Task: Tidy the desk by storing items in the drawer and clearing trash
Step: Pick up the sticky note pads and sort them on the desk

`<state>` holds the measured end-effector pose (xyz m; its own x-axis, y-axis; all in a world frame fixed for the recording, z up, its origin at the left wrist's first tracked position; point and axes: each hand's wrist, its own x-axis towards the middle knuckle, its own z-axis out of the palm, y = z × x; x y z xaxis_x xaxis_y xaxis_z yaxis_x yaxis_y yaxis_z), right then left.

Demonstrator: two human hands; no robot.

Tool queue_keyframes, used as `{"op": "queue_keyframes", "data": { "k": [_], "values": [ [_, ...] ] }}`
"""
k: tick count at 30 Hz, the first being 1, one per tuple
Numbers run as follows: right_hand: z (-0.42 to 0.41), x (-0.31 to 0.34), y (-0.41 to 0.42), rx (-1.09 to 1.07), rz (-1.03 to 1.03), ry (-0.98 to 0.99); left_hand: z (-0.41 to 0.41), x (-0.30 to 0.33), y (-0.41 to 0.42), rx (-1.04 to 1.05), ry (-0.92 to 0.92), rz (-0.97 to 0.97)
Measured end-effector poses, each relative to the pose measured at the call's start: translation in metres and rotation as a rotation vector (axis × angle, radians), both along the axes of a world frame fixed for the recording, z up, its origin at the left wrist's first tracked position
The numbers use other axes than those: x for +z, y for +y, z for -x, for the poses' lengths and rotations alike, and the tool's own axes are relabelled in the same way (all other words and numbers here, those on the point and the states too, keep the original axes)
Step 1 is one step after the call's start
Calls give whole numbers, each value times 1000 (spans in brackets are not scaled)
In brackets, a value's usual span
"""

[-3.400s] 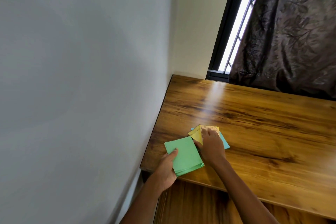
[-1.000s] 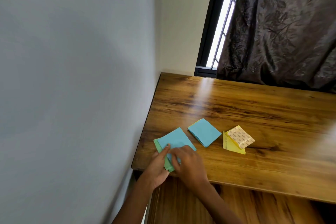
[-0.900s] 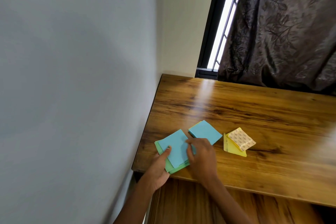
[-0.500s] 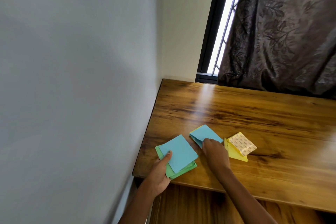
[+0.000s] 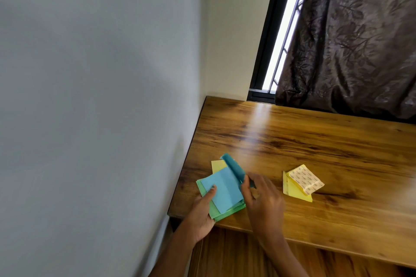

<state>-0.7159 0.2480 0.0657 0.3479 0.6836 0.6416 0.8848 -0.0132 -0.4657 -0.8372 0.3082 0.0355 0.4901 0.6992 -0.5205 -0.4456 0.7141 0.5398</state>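
Note:
A green paper stack (image 5: 227,210) lies at the desk's front left corner with a light blue sheet (image 5: 224,189) on top. My left hand (image 5: 202,211) holds this pile, thumb pressed on the blue sheet. My right hand (image 5: 262,198) pinches a second blue paper stack (image 5: 234,166), which curls up over the pile's far right side. A pale yellow sheet (image 5: 218,165) peeks out behind it. To the right lies a yellow paper stack (image 5: 295,191) with a patterned tan pad (image 5: 305,179) on top.
The wooden desk (image 5: 315,141) meets a grey wall (image 5: 101,96) on the left. A window (image 5: 283,29) and dark patterned curtain (image 5: 360,40) stand behind it. A wooden surface (image 5: 225,254) shows below the front edge.
My right hand has carried the second blue stack leftward onto the green and blue pile, and it now curls upward. A pale yellow sheet has come into sight. My left hand kept its hold.

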Motion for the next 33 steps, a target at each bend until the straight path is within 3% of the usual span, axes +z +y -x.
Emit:
{"op": "queue_keyframes", "data": {
  "k": [5,10,13,16,20,23,25,29,33],
  "values": [
    [-5,26,2,-32,-138,30,0,-2,2,0,13,23],
    [5,1,3,60,184,-231,2,-4,3,-37,-41,-4],
    [24,-28,3,97,414,-260,4,-6,5,-118,-109,-32],
    [31,-36,5,152,475,-280,1,-7,5,-89,-85,-51],
    [18,-29,4,178,395,-33,-5,-9,1,-25,98,-115],
    [-1,-29,4,-20,201,196,-7,-6,-1,-7,162,-154],
    [-13,-30,5,-95,274,393,-10,-4,-3,8,228,-194],
    [-11,-20,2,168,381,936,-25,7,-12,-27,374,-379],
    [-3,-5,-5,219,218,989,-33,24,-11,8,552,-704]
  ]
}}
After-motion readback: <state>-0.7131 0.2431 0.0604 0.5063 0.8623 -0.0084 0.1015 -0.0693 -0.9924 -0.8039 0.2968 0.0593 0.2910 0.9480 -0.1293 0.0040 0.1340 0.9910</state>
